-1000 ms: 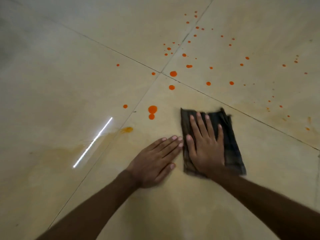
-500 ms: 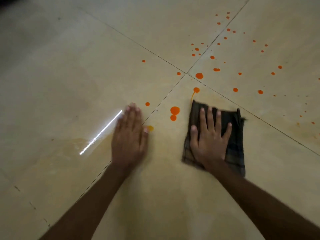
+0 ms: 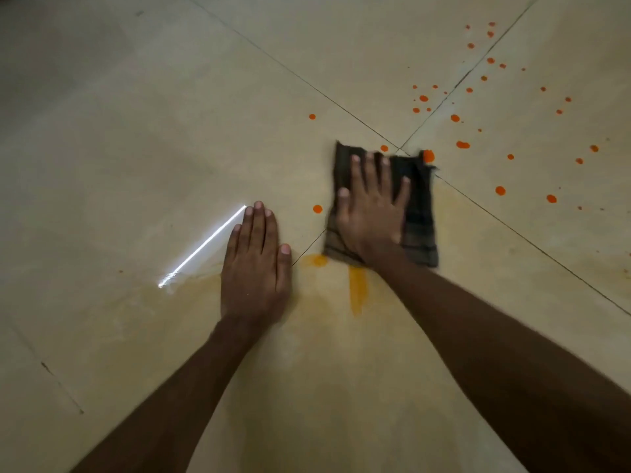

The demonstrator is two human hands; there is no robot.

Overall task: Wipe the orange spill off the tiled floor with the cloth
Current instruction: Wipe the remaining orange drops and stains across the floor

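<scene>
1. Bracing flat on the glossy beige tiled floor (image 3: 102,148) at left: bare left hand (image 3: 254,268), fingers extended, grasping nothing.
2. Lingering near centre: pale orange smears (image 3: 356,290), wiping only partly done.
3. Pressing the dark folded checked cloth (image 3: 418,213) against the tile joint: right hand (image 3: 370,213), fingers splayed, not clenched.
4. Waiting far right: many bright orange spill drops (image 3: 462,144), most untouched.
</scene>
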